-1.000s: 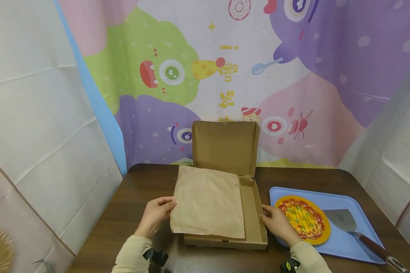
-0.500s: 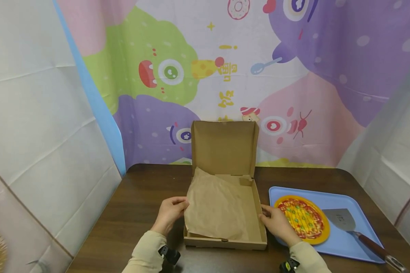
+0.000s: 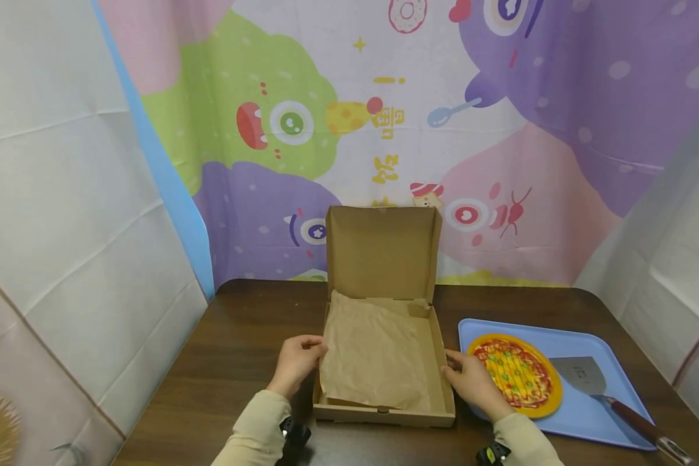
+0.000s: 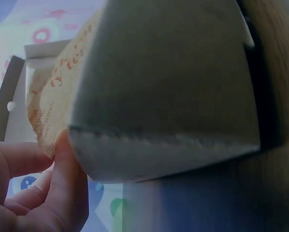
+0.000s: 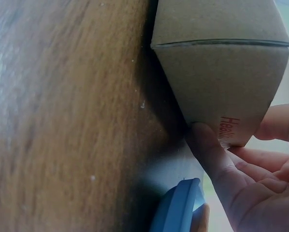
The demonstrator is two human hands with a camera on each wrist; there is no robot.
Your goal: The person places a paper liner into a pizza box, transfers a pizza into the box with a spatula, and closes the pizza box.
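Observation:
A brown cardboard pizza box stands on the table with its lid raised at the back. Inside its base lies a slightly wrinkled sheet of brown paper, leaving a strip of bare bottom at the right. My left hand pinches the paper's left edge between thumb and finger; the left wrist view shows reddish print on the paper beside the box wall. At the right side, my right hand grips the box wall, with the thumb against its outer face in the right wrist view.
To the right, a blue tray carries a pizza with an orange rim and a spatula, whose dark handle overhangs the tray's corner. A dark wooden table lies beneath. Behind it hangs a cartoon-printed curtain.
My left hand has moved right, and the paper has gone from above the box's left side down into its base. My right hand has stayed at the right wall.

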